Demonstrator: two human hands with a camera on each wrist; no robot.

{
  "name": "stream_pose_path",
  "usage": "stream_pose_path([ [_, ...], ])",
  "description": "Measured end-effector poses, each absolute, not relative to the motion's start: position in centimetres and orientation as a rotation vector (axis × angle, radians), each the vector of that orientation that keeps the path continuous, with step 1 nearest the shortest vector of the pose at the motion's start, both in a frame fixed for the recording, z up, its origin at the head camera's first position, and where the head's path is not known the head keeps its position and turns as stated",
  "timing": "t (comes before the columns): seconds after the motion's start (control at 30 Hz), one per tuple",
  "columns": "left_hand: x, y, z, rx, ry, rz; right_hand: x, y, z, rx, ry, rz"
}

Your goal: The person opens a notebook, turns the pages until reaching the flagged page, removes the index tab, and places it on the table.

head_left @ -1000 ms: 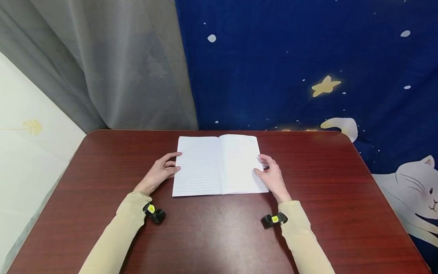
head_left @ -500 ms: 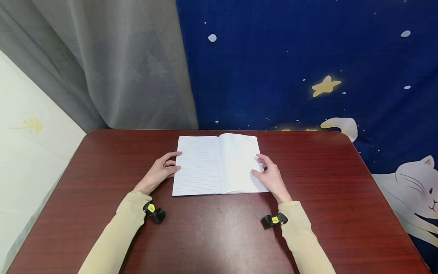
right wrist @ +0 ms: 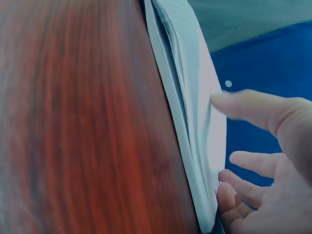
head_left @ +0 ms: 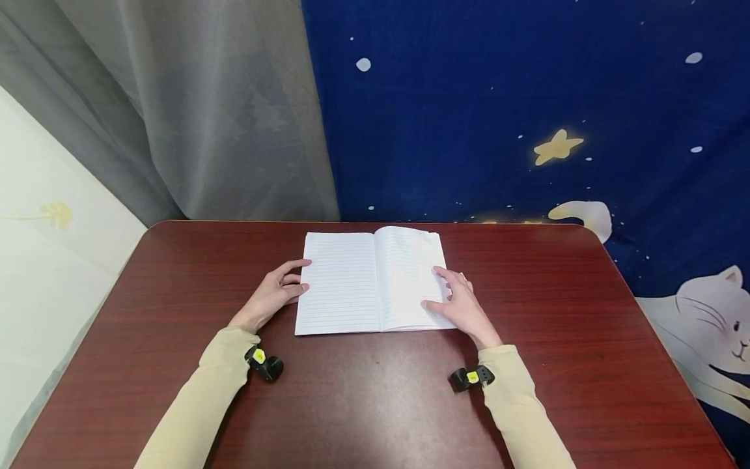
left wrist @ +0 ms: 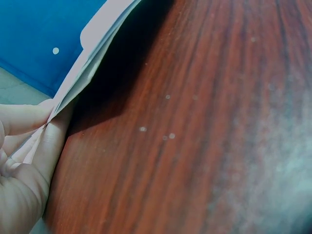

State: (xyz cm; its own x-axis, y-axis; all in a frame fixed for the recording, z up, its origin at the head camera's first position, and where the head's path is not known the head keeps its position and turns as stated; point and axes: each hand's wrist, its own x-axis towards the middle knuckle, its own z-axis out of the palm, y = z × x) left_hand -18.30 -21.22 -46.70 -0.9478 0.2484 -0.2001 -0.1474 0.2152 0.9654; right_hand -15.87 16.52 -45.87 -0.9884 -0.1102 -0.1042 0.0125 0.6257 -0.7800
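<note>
Head view shows a lined notebook [head_left: 375,280] lying open mid-table [head_left: 176,365]. The left hand [head_left: 275,294] pinches its left edge; the right hand [head_left: 459,303] rests loosely spread on the right page, fingertips seemingly lifting the top sheets — a page-turn looks under way. Next likely calls for separating one leaf cleanly. No writing or brand is legible.

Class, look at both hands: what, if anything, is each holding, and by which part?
The left hand pinches the open notebook at its left page edge. The right hand rests on the right page near its outer edge, lifting it slightly.
</note>
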Motion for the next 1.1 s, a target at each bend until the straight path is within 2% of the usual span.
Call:
stream_pose_path([
  [0.33,-18.25,-21.20,-46.70,0.104,2.194,1.783,-15.51,16.54,-45.58,-0.300,2.715,-1.048],
  [1.1,-18.31,-21.16,-46.88,0.112,2.212,1.772,-15.38,15.75,-45.34,-0.272,2.788,-1.030],
])
